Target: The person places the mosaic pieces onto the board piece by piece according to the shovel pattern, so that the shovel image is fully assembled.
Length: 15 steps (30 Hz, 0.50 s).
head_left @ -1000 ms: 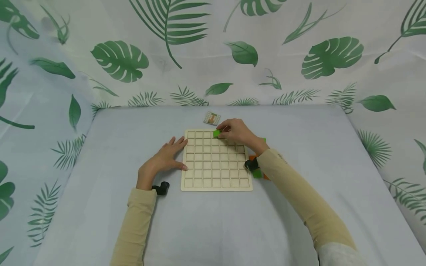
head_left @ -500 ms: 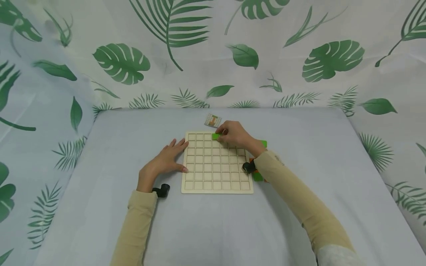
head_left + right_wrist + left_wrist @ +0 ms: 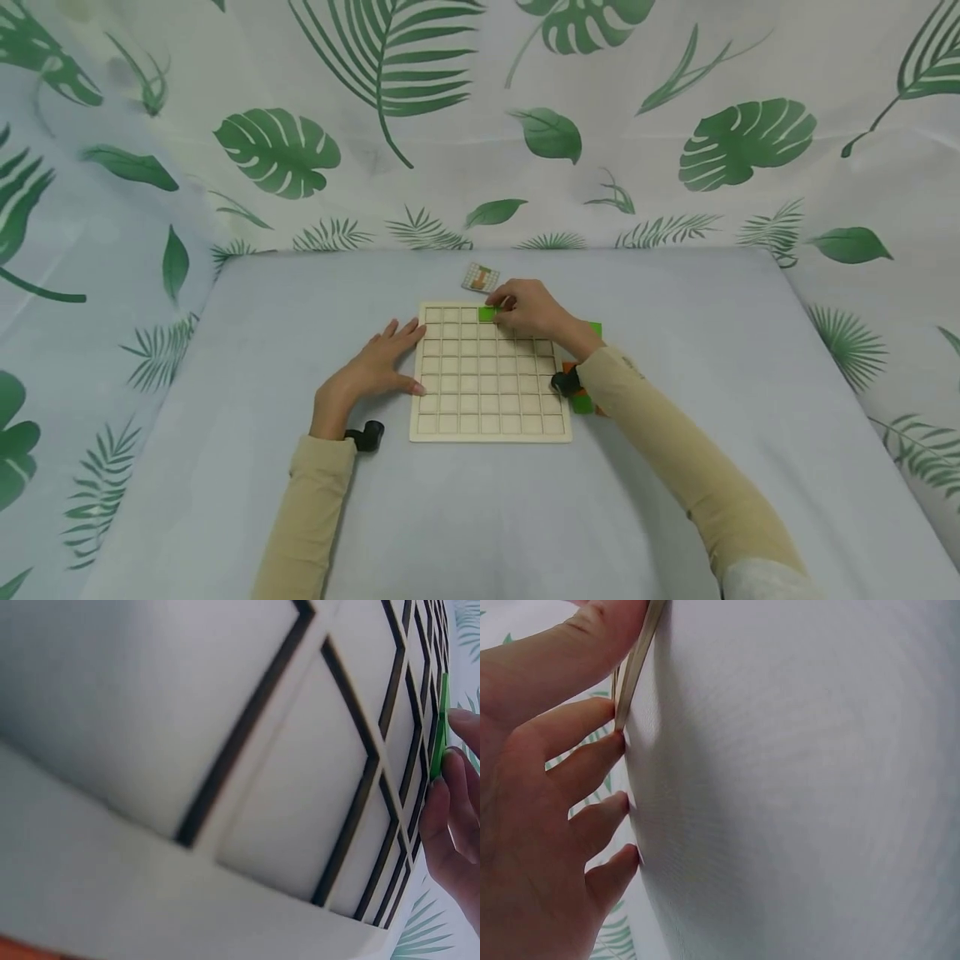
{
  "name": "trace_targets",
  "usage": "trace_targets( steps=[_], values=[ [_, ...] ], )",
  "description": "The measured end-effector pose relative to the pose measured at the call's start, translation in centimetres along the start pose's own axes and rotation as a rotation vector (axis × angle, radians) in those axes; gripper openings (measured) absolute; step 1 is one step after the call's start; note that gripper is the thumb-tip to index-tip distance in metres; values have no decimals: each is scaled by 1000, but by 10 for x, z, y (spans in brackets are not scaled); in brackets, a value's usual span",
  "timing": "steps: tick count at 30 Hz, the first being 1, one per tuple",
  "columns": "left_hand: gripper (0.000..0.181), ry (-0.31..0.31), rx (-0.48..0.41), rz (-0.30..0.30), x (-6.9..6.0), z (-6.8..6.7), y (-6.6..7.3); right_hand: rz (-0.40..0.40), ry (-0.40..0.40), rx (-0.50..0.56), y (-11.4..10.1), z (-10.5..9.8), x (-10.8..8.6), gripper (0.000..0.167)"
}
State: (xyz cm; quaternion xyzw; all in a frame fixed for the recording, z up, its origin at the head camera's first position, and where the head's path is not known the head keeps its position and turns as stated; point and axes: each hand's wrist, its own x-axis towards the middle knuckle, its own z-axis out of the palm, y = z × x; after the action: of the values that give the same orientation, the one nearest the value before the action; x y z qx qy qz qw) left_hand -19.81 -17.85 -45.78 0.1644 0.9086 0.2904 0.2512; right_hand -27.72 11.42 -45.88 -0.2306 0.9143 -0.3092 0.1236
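Note:
A pale wooden board [image 3: 416, 417] with a grid of square recesses lies flat on the table. One green square tile [image 3: 487, 314] sits in the row of recesses farthest from me. Curled fingers of my right hand [image 3: 528, 308] hold that tile at its right side; in the right wrist view the fingertips [image 3: 454, 715] touch the green tile [image 3: 440, 735], which looks flush with the grid. My left hand [image 3: 371, 362] rests spread at the board's left edge, thumb and fingertips against it. The left wrist view shows the fingers [image 3: 592, 761] fairly straight beside the board's thin edge [image 3: 635, 675].
A small printed card [image 3: 480, 277] with a grid pattern lies behind the board. More green tiles [image 3: 582, 403] and orange tiles [image 3: 567, 367] lie right of the board, partly hidden by the right forearm [image 3: 660, 433]. A leaf-printed cloth [image 3: 420, 183] stands behind the table.
The green tile has gone from tilted in the right hand to lying flat in a recess of the far row. The left hand stays at the board's edge. The head view has shifted slightly.

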Motion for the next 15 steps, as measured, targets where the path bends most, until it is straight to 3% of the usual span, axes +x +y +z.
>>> trace_targets(
  steps=[15],
  values=[
    [104, 2, 15, -4, 1, -1, 1, -57, 37, 23, 7, -9, -11, 27]
  ],
)
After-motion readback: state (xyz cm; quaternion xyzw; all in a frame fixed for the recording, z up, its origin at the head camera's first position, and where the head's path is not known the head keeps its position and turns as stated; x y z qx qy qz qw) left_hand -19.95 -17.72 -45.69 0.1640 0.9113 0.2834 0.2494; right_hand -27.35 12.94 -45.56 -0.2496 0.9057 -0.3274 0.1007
